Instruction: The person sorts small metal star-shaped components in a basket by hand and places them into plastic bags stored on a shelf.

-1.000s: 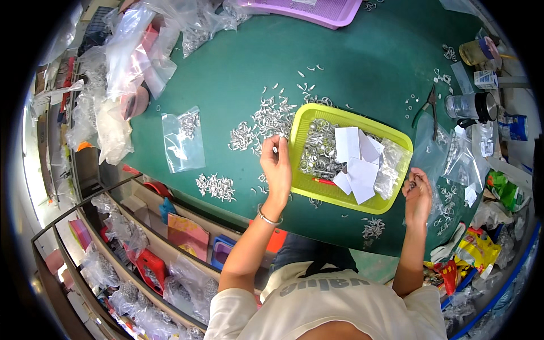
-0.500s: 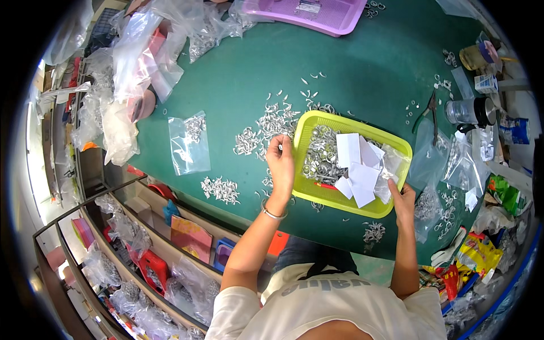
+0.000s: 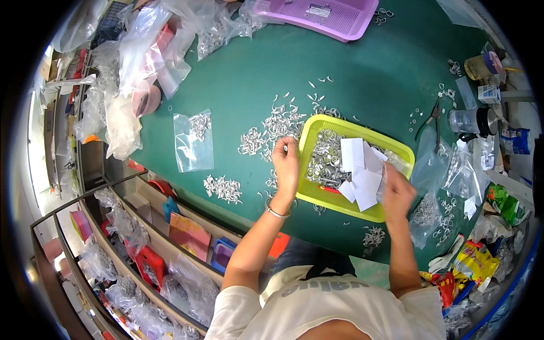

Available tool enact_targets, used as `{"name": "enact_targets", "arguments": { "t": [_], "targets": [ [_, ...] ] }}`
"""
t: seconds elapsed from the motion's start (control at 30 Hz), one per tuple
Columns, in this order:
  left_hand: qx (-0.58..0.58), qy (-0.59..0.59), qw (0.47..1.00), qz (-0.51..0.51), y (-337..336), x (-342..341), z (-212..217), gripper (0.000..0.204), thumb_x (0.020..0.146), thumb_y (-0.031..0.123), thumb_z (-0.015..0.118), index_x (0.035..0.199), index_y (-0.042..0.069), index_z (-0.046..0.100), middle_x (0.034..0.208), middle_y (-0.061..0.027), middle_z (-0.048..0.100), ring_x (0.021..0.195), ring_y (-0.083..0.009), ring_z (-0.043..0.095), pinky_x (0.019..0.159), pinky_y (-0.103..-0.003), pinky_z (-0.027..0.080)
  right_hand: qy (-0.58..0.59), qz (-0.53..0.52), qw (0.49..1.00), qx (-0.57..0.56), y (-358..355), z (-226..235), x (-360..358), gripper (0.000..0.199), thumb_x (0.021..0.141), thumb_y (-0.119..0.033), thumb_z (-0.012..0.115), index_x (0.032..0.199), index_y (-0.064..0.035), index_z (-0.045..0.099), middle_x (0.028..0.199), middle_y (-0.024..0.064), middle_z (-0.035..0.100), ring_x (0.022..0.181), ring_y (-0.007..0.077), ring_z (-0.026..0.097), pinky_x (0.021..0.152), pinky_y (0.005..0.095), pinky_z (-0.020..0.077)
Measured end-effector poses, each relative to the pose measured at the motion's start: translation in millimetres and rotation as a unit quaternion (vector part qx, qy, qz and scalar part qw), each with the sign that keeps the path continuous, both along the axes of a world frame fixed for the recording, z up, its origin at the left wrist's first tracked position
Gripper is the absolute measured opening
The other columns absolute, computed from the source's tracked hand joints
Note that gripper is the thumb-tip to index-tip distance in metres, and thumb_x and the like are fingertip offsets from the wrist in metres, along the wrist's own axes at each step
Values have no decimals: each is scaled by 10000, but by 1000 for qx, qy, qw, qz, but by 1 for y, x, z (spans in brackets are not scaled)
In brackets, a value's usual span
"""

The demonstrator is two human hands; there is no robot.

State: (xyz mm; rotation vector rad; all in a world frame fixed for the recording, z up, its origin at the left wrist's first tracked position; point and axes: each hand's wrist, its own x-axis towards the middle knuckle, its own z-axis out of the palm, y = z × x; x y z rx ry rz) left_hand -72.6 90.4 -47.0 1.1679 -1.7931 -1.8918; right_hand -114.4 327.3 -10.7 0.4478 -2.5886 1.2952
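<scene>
Evidently the green tray (image 3: 306, 152) sits between the hands so that either can get at it, with the loose metal pieces (image 3: 282, 122) spread just beyond its left end. The left hand (image 3: 286, 161) stands at that end, close to the rim, thumb and fingers curled in toward one another in a narrow pinch grip that would suit such small pieces; whether anything is held there cannot be told. The right hand (image 3: 398, 192) is over the tray's opposite end, blurred and seen from the back, so its grip cannot be made out either; it appears to be at or just above the clear bag (image 3: 402, 162) lying there.

White cards (image 3: 367, 184) lie overlapped in the middle of the tray, on top of its contents, perhaps to stay within easy reach. Rings (image 3: 324, 164) fill the part nearest the left hand, to the right of its fingertips, while the loose pieces lie beyond and to the left of them. A smaller pile (image 3: 222, 189) rests apart on the table (image 3: 255, 73), farther left, below a flat bag (image 3: 190, 156), seemingly kept separate from the main spread.
</scene>
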Motion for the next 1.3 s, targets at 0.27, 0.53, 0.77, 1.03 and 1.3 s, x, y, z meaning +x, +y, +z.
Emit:
{"name": "enact_targets", "arguments": {
  "t": [0.27,0.53,0.77,1.03,1.3],
  "targets": [
    [-27,60,995,71,7,3,11,159,902,169,554,853,23,592,671,82,444,582,-4,310,491,-186,242,4,166,927,336,-120,-51,-34,131,673,-16,566,781,-52,629,652,86,620,631,235,639,519,339,500],
    [19,75,995,66,20,23,27,131,894,136,569,911,9,600,676,65,484,576,5,355,482,-171,269,59,151,951,263,-112,-72,-34,35,703,-72,604,689,-67,573,661,92,607,612,255,625,519,345,498],
    [121,91,988,16,27,31,35,115,907,136,541,904,30,584,628,50,473,532,-26,357,474,-190,274,-236,129,962,-49,-97,-46,-29,88,826,-101,593,811,-17,614,583,10,527,471,124,485,444,259,361],
    [364,160,918,-5,40,32,42,122,937,164,476,926,75,560,880,-8,579,758,-82,514,651,-240,414,-650,149,620,-413,-80,18,-3,149,872,-98,574,964,17,588,556,-56,417,440,28,304,437,187,242],
    [451,166,877,-35,47,31,45,121,926,168,501,929,58,552,864,-24,570,755,-118,542,618,-240,443,-302,108,927,-194,-78,23,25,221,904,-186,550,856,15,627,568,-45,465,535,28,425,484,194,341]
  ]
}}
